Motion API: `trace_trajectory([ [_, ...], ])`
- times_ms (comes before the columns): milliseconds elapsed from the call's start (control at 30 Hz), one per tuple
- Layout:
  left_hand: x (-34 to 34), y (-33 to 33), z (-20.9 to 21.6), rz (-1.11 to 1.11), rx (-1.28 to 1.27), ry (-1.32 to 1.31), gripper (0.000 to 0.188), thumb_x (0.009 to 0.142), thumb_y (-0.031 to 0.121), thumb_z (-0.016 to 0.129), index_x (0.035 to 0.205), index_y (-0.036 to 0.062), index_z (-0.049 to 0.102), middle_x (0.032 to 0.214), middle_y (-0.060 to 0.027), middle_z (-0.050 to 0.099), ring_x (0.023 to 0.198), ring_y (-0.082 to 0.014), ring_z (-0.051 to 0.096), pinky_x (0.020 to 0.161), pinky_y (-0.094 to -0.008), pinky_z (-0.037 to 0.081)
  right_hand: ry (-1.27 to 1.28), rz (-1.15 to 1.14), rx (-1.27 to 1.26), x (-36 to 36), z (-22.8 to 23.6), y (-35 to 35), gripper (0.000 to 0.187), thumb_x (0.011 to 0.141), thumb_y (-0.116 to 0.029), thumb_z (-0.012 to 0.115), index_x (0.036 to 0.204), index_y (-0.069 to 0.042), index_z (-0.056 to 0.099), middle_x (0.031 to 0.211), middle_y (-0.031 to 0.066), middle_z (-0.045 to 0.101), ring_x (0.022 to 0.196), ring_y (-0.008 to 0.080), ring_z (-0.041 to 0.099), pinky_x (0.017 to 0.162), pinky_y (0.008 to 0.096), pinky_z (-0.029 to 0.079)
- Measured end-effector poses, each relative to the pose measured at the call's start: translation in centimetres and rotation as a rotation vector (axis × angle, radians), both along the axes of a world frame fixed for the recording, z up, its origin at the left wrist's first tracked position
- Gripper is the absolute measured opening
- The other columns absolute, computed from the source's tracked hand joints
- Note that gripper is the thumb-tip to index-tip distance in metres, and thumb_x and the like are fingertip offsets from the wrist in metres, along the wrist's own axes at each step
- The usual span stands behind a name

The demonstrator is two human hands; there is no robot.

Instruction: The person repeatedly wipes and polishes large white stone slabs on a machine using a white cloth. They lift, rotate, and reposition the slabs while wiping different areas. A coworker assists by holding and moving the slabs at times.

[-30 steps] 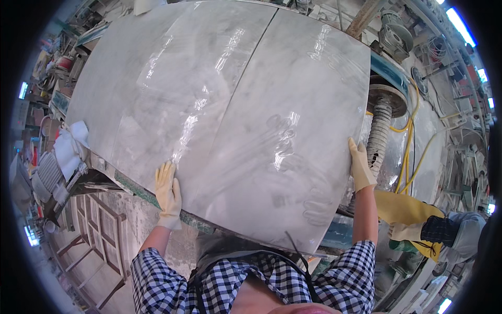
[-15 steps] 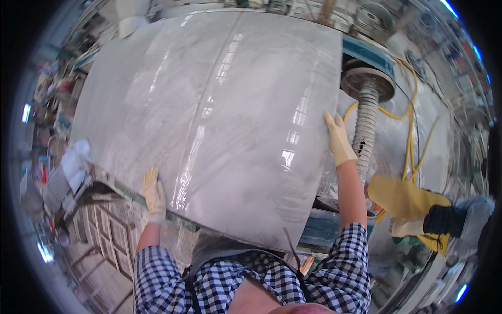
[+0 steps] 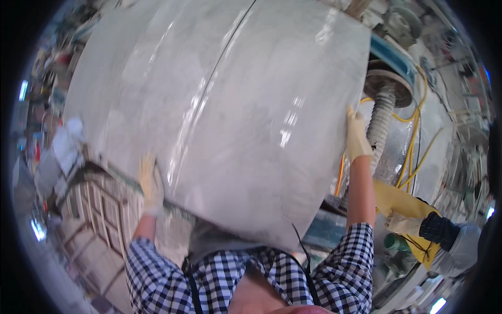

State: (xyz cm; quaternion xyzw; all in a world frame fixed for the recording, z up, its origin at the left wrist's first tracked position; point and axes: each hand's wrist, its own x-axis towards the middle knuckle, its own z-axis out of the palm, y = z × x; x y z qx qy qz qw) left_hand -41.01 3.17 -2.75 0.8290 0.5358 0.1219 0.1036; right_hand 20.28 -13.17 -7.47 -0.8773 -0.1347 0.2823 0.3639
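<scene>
A large grey, glossy slab [image 3: 261, 141] fills the middle, split lengthwise by a dark narrow seam [image 3: 216, 71] from another pale slab [image 3: 136, 94] on the left. My left hand [image 3: 151, 183], in a cream glove, lies with straight fingers at the near left edge of the slabs. Along the right edge, my right hand [image 3: 357, 135], gloved alike, grips the grey slab with its fingers close together; the slab hides part of that grip. The slab's near edge reaches my dark grey apron [image 3: 214, 240].
Right of the slab stand a round metal disc [image 3: 388, 86] with a ribbed hose [image 3: 381, 112], a blue beam [image 3: 395, 60] and yellow hoses [image 3: 410, 152]. A co-worker's gloved hand [image 3: 405, 223] is beside yellow cloth [image 3: 392, 199]. A wooden frame [image 3: 102, 209] stands lower left.
The seam between the slabs shows darker and wider at its far end. My right hand, still on the slab's edge, appears farther right. The view has shifted, and the co-worker's hand sits slightly lower left.
</scene>
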Motion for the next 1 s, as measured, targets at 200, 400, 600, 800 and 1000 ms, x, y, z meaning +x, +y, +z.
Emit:
trace_trajectory([
  [200, -0.8, 0.7, -0.6, -0.143, 0.202, 0.058, 0.039, 0.099, 0.014, 0.051, 0.137, 0.0075, 0.06, 0.145, -0.0158, 0.058, 0.136, -0.0351, 0.051, 0.119, -0.0448, 0.035, 0.483, 0.015, 0.377, -6.3, 1.4, -3.7, 0.081, 0.101, -0.053, 0.058, 0.152, 0.007, 0.036, 0.149, 0.0228, 0.05, 0.135, 0.0313, 0.051, 0.112, 0.0424, 0.045],
  [400, -1.0, 1.6, -1.2, -0.173, 0.26, 0.008, 0.039, 0.101, 0.016, 0.049, 0.139, 0.0098, 0.058, 0.146, -0.0123, 0.058, 0.14, -0.0299, 0.048, 0.122, -0.0428, 0.032, 0.621, -0.279, 0.385, -14.7, 1.6, -10.0, 0.073, 0.101, -0.05, 0.06, 0.146, 0.005, 0.044, 0.143, 0.0166, 0.054, 0.125, 0.0276, 0.058, 0.107, 0.039, 0.05],
  [600, -1.2, 1.9, -3.4, -0.117, 0.224, 0.054, 0.039, 0.105, 0.016, 0.045, 0.141, 0.0088, 0.057, 0.149, -0.0137, 0.055, 0.141, -0.0319, 0.047, 0.123, -0.0429, 0.031, 0.432, -0.213, 0.337, -15.3, 0.2, -10.0, 0.072, 0.102, -0.052, 0.058, 0.142, 0.008, 0.049, 0.137, 0.017, 0.058, 0.121, 0.0257, 0.06, 0.104, 0.0367, 0.049],
  [800, -0.8, 2.4, -3.8, -0.161, 0.314, 0.081, 0.067, 0.089, 0.022, 0.07, 0.152, 0.0114, 0.047, 0.141, -0.0271, 0.058, 0.135, -0.0361, 0.054, 0.12, -0.0386, 0.037, 0.337, -0.139, 0.424, -15.8, 1.7, -11.3, 0.072, 0.104, -0.05, 0.056, 0.143, 0.01, 0.047, 0.137, 0.0175, 0.059, 0.121, 0.025, 0.059, 0.106, 0.0356, 0.048],
  [1000, -1.6, 1.5, -1.1, -0.154, 0.194, -0.05, 0.04, 0.099, 0.008, 0.051, 0.138, 0.0046, 0.059, 0.143, -0.0181, 0.059, 0.137, -0.0346, 0.051, 0.12, -0.047, 0.033, 0.292, -0.125, 0.238, -16.3, 2.2, -12.2, 0.074, 0.101, -0.052, 0.06, 0.139, 0.01, 0.049, 0.133, 0.0199, 0.062, 0.115, 0.0272, 0.064, 0.102, 0.038, 0.054],
])
